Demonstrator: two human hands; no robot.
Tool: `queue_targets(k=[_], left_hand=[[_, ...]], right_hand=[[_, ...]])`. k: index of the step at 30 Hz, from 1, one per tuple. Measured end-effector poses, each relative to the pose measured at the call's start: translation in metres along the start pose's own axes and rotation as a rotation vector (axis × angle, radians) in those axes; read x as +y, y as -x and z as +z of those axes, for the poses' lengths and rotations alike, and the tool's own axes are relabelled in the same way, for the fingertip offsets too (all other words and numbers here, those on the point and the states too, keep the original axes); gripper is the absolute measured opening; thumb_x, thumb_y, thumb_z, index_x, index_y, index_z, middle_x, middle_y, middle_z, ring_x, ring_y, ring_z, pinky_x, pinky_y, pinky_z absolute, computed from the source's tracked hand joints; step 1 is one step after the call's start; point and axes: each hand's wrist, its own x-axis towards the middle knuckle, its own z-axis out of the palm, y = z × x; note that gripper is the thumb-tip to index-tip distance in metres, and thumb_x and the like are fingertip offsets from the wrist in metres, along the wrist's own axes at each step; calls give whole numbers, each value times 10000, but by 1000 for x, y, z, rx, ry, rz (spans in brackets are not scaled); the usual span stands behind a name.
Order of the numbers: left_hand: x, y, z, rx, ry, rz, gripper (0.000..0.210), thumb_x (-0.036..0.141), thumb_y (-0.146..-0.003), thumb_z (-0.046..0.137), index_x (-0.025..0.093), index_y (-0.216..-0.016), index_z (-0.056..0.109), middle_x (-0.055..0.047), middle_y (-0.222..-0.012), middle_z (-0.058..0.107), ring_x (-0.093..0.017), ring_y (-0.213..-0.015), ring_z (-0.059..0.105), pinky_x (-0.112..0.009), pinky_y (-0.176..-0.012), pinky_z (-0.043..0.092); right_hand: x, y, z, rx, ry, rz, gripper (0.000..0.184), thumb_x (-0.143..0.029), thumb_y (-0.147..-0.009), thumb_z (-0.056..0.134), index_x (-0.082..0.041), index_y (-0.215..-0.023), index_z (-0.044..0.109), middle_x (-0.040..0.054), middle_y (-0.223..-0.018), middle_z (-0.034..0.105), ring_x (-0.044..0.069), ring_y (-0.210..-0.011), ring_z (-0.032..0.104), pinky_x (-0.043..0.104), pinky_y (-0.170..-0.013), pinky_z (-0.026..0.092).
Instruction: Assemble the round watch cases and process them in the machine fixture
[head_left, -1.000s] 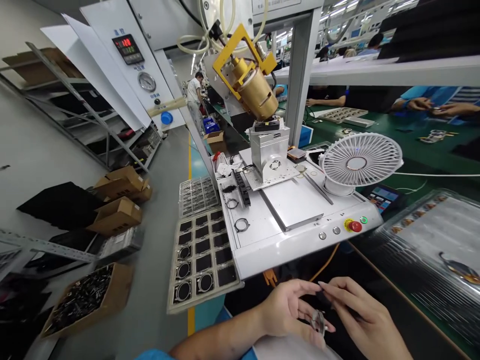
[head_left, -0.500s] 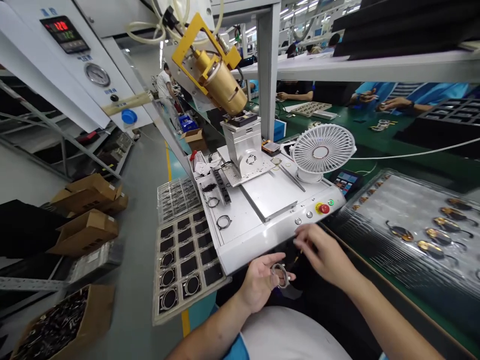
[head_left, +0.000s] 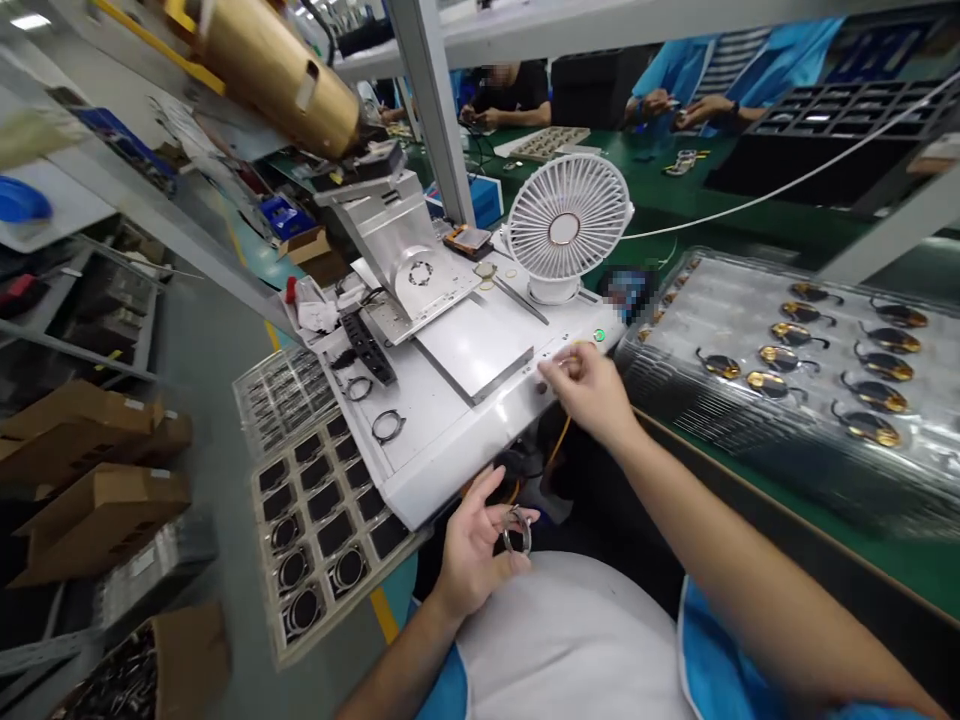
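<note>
My left hand (head_left: 471,548) is closed on a metal ring-shaped watch case (head_left: 517,531), held upright between thumb and fingers just above my lap. My right hand (head_left: 589,392) is in front of the white machine's front panel (head_left: 480,425), fingers curled and pinched together near the buttons. What lies between those fingertips is too small to make out. A thin yellow-orange cord (head_left: 559,443) hangs below the right hand. Two dark rings, the nearer ring (head_left: 388,427) included, lie on the machine's left side.
A white fan (head_left: 566,228) and tweezers (head_left: 521,300) are on the machine. Left stands a tray (head_left: 324,535) of dark square parts and round cases. A clear tray (head_left: 739,300) with amber discs is at right. A gold cylinder (head_left: 277,75) overhangs the metal fixture (head_left: 397,245).
The head view has turned and come closer. My right hand has moved from beside the left hand up to the front panel. My left hand still holds the watch case.
</note>
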Motion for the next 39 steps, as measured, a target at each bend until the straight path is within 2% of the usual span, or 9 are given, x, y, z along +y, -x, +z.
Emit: queue_targets(k=[4,8,10,14,19,25,31,36,39], left_hand=[[-10,0,2,-33,-484,202,981,260,-800,859,320,-1616,319,-231,-1722,202,-310,-1120,748,-446,-941,626],[-15,-17,9,-206,-816,280,1035,232,-837,802,297,-1660,178,-227,-1726,203,-376,-1303,649,-496,-1021,604],[-13,-25,13,-275,-883,266,1010,242,-843,788,277,-1659,193,-214,-1713,261,-409,-1391,571,-540,-1095,552],[-4,-32,19,-359,-724,202,1010,280,-769,869,299,-1619,323,-210,-1701,291,-364,-1191,719,-495,-1003,621],[3,-31,20,-224,-376,225,942,248,-692,942,284,-1507,471,-259,-1726,149,-313,-1067,774,-399,-857,668],[7,-33,14,-324,-528,332,968,241,-696,934,271,-1530,444,-267,-1690,279,-318,-1066,780,-414,-895,666],[11,-37,15,-411,-789,335,894,298,-786,858,254,-1559,410,-211,-1635,431,-393,-1430,539,-515,-1089,566],[11,-36,13,-387,-579,373,953,262,-723,914,271,-1539,423,-256,-1618,431,-326,-1129,758,-476,-1002,615],[8,-33,8,-275,-324,362,880,181,-697,926,282,-1466,509,-238,-1623,429,-321,-1108,768,-446,-968,623]], right_hand=[[30,72,1,-232,-103,73,350,-513,-885,716,-180,-801,643,44,-714,671,170,-635,607,279,-565,470],[49,105,11,-304,-325,184,554,-557,-837,781,-172,-1227,702,114,-1045,755,245,-891,711,352,-718,597],[48,103,13,-255,-426,222,576,-574,-800,817,-183,-1211,716,101,-1002,763,242,-888,718,356,-753,609],[34,87,4,-174,-512,285,467,-568,-759,856,-175,-992,757,89,-884,772,209,-785,719,324,-725,601],[19,81,-13,-287,-442,298,452,-580,-747,857,-162,-877,742,38,-646,700,170,-567,656,315,-594,589],[17,83,-16,-258,-334,296,454,-570,-695,891,-166,-797,712,29,-643,689,158,-532,648,271,-522,555],[21,83,-21,-368,-457,372,476,-532,-642,945,-152,-822,722,59,-711,743,199,-621,727,323,-631,631],[20,88,-18,-342,-522,414,465,-527,-657,942,-153,-782,698,38,-640,702,166,-558,678,284,-566,592],[18,89,-19,-319,-568,459,454,-503,-650,949,-161,-740,664,5,-586,647,126,-508,604,241,-515,528]])
